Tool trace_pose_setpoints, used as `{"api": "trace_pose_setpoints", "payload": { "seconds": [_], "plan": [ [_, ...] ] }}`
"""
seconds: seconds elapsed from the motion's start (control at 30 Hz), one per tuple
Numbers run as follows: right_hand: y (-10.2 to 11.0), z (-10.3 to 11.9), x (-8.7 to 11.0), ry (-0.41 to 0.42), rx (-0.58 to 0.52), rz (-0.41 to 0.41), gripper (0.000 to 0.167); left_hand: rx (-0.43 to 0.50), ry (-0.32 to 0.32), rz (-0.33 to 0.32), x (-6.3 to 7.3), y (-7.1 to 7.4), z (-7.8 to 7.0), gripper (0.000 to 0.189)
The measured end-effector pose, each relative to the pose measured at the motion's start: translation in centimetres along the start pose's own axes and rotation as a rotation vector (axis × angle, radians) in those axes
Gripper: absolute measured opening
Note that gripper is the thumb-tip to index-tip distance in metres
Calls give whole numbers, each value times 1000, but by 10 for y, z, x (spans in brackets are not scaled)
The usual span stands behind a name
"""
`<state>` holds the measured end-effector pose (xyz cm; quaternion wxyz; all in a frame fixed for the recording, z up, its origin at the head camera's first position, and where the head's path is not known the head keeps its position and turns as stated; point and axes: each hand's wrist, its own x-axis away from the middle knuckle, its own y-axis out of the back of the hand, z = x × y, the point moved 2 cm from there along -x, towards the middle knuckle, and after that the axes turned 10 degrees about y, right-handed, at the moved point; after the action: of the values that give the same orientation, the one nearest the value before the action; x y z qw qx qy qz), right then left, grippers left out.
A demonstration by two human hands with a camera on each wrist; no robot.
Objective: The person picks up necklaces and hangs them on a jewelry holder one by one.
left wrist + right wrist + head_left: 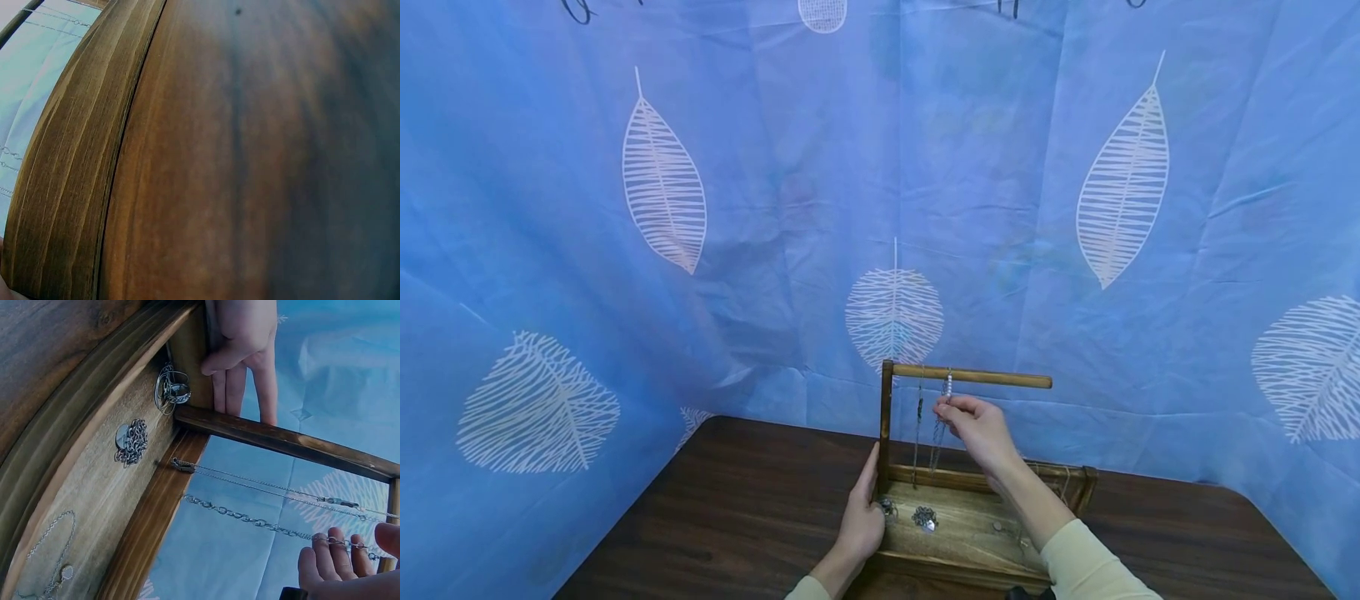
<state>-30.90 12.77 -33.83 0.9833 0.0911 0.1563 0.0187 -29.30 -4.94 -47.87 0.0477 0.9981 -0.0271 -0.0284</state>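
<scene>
A wooden jewelry stand has a tray (pixel 955 567) below and a round bar (pixel 1007 378) on an upright post (pixel 885 425). My right hand (pixel 981 429) pinches a silver chain necklace (pixel 250 520) just under the bar. A whitish beaded part (pixel 949 386) shows above the fingertips. Left of it, a thinner necklace (pixel 917 433) hangs from the bar. My left hand (pixel 862 521) rests against the stand's left end, fingers straight along it. In the right wrist view, the left hand's fingers extend behind the post. Only a fingertip shows in the left wrist view.
Inside the tray lie a heaped chain with a pendant (pixel 132 444), a cluster of ring-like jewelry (pixel 172 390) and a loose chain (pixel 65 550). The dark wooden table (pixel 715 508) bears the stand. A blue leaf-print cloth (pixel 775 208) hangs behind.
</scene>
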Motion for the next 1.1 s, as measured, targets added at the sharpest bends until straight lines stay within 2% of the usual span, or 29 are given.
{"api": "trace_pose_setpoints", "payload": {
  "seconds": [0.33, 0.47, 0.6, 0.7, 0.9, 1.1],
  "plan": [
    [16, 14, 6, 49, -15, 32, 41, -1, -3, 8, 1, 0, -1, 99],
    [22, 22, 12, 82, -51, 11, 44, -2, -6, 19, 2, 1, -1, 99],
    [17, 29, 20, 132, -47, -22, 41, 0, -12, 18, 2, 0, -1, 100],
    [7, 28, 28, 161, -47, -15, 36, -5, -17, 10, 2, 1, -2, 99],
    [-22, 7, 45, 150, -151, 45, 29, -5, -27, 8, 3, 0, -3, 99],
    [-49, -31, 55, 31, -263, 115, 35, 0, -30, 5, 4, -1, -3, 100]
  ]
}}
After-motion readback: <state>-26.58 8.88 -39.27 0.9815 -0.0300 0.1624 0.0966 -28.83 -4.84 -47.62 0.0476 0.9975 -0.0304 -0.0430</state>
